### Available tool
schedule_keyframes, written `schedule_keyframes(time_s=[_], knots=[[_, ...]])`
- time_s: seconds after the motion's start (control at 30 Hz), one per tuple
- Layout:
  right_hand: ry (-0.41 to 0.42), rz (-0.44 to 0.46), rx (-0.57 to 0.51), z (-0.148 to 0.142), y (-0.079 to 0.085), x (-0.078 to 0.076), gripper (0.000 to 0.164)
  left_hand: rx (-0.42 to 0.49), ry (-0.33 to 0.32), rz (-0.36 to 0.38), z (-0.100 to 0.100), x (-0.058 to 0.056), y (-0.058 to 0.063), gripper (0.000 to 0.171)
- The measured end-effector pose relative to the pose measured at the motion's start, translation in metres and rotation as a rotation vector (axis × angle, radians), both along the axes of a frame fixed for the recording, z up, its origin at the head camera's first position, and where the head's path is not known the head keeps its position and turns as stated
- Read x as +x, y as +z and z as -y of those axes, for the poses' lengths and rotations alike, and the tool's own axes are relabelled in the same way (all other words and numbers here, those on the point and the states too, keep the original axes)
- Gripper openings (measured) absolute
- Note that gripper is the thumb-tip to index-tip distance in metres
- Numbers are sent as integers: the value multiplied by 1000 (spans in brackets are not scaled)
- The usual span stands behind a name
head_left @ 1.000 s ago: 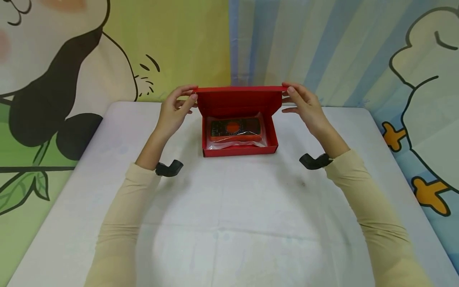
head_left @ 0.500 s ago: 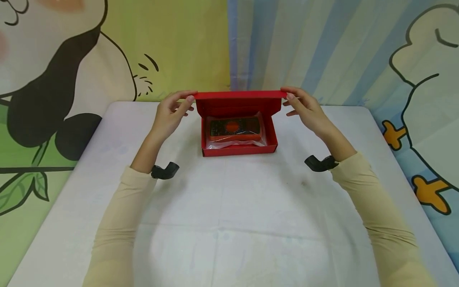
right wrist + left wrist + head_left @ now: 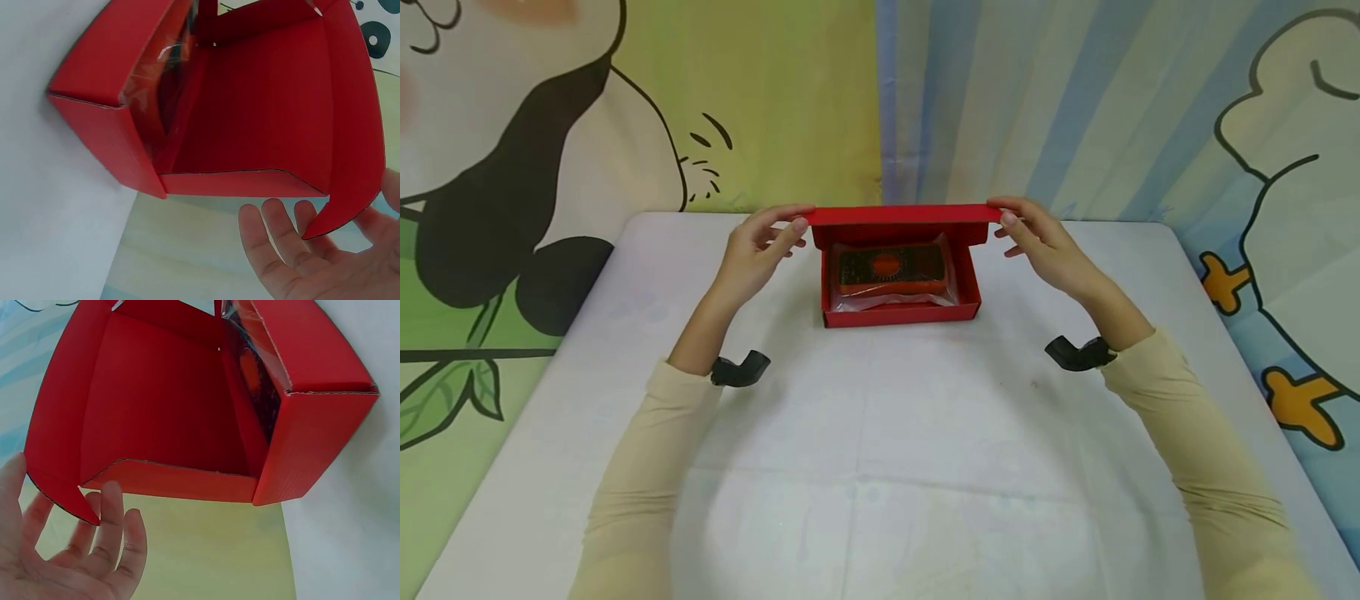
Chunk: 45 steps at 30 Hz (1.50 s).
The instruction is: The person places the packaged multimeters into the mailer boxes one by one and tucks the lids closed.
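Note:
A red cardboard box [image 3: 902,314] stands on the table with its lid [image 3: 906,215] raised and tilted forward over it. Inside lies a black-and-orange multimeter [image 3: 891,268] in a clear plastic bag [image 3: 951,296]. My left hand [image 3: 752,254] pinches the lid's left front corner between thumb and forefinger; its other fingers are spread loosely below the corner. At the opposite corner, my right hand [image 3: 1051,250] holds the lid the same way. The wrist views show the lid's side flaps [image 3: 181,481] and front flap [image 3: 356,106] bent inward.
A white cloth covers the table [image 3: 880,467], with wide room in front of the box. Behind it rises a cartoon-printed backdrop [image 3: 790,100]. Black wrist straps with camera mounts [image 3: 741,369] sit on both wrists.
Both hands have lowered the lid's front edge toward the box, so it tilts further forward. The wrists have drifted slightly outward and closer to me. The box and multimeter have stayed in place.

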State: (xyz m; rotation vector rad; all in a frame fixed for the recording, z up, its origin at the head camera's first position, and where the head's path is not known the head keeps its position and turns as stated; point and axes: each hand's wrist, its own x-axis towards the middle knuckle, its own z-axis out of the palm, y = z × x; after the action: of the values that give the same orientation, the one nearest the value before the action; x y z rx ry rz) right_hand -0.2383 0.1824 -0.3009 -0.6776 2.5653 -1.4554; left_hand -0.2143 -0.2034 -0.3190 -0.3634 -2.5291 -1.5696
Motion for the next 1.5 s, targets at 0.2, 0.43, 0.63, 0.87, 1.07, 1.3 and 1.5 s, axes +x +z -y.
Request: schedule_keyframes(time_s=[0.2, 0.43, 0.63, 0.87, 1.07, 1.3, 1.5], knots=[[51, -9, 40, -2, -2, 7, 49, -41, -6, 1, 3, 6, -2, 38], [69, -52, 102, -7, -9, 12, 45, -53, -34, 13, 3, 14, -7, 37], [67, -49, 137, -10, -16, 14, 46, -65, -42, 40, 4, 19, -12, 38], [83, -34, 155, -11, -22, 20, 49, -101, -56, 18, 4, 26, -18, 39], [92, -22, 141, -13, -30, 24, 50, -84, -73, -11, 3, 30, -21, 40], [95, 27, 133, -14, -40, 30, 55, -105, -76, 16, 4, 37, -28, 46], [101, 37, 112, -15, -49, 34, 53, -109, -87, 32, 3, 41, -32, 47]])
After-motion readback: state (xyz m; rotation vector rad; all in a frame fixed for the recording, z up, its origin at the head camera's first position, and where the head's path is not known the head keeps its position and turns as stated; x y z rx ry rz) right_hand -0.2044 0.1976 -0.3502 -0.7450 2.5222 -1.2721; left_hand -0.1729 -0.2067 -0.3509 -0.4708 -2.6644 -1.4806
